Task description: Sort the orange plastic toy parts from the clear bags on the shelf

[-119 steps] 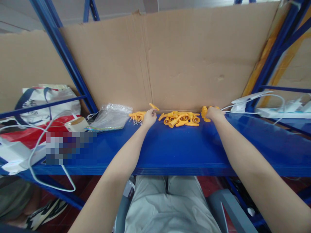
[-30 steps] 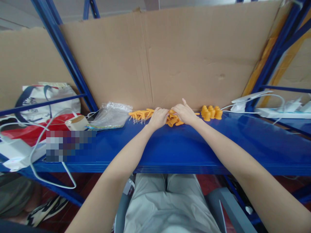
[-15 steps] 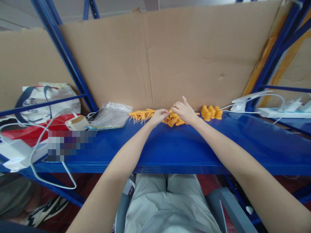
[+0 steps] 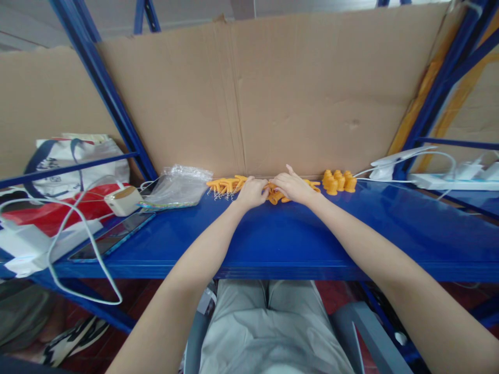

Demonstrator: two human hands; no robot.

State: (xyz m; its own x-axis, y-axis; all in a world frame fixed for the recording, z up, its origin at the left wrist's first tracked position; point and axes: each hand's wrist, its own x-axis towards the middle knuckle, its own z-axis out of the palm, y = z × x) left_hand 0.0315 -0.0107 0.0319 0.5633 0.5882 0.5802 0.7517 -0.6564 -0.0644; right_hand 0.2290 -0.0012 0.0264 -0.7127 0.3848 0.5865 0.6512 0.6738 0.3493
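Note:
My left hand (image 4: 252, 192) is closed, its fingers curled inward at the left side of a small heap of orange plastic pieces (image 4: 275, 197). Whatever lies between those fingertips is hidden. Close beside it, my right hand (image 4: 294, 187) reaches over the same heap, its fingers bent down and together and one finger sticking up. Its fingertips are at the orange pieces, but what they grip cannot be made out. Left of the hands lies a row of orange pieces with small metal chains (image 4: 224, 187). To the right, several orange bell-shaped pieces (image 4: 339, 182) stand grouped.
Clear plastic bags (image 4: 179, 184) lie left on the blue shelf (image 4: 280, 244). Farther left are a phone (image 4: 113, 239), a charger (image 4: 123, 200), white cables and a red bag (image 4: 50, 213). A cardboard sheet (image 4: 312, 93) stands behind. A power strip (image 4: 448, 181) is at right.
My left hand has turned more palm-down, its fingertips now hidden. My right hand has lowered slightly onto the heap, and its raised finger is lower.

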